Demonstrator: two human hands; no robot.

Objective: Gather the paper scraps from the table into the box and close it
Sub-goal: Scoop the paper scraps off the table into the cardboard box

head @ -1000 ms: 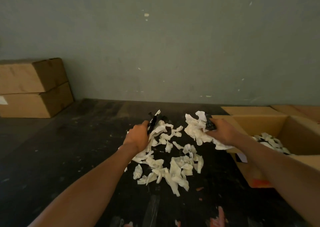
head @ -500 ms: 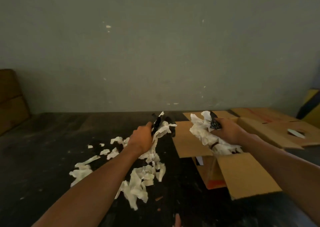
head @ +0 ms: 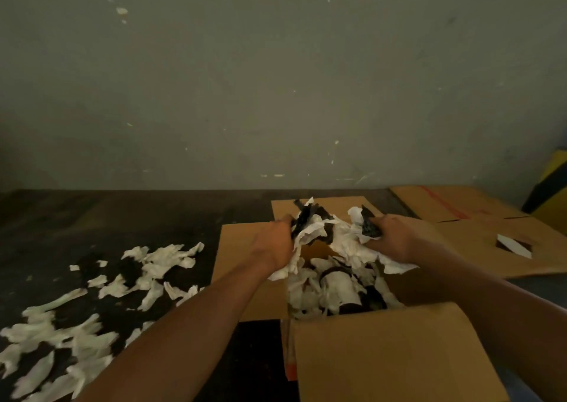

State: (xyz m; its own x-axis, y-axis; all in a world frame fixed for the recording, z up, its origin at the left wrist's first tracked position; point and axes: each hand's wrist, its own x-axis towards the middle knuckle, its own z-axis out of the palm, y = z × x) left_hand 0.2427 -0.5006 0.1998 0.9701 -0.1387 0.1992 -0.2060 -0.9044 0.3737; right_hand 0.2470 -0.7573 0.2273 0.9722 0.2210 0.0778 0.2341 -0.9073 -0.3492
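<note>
A plain grey-green wall [head: 276,79] fills the upper half of the view, matte and dimly lit, flecked with small pale chips and scuffs. It meets a dark, worn tabletop [head: 129,214] along a straight edge. At the far right a yellow-and-black object [head: 552,180] stands against the wall, too cropped to identify. The light is low and even.

A dark table [head: 159,217] carries scattered white paper scraps [head: 92,325] at left and an open cardboard box [head: 383,355] at right.
</note>
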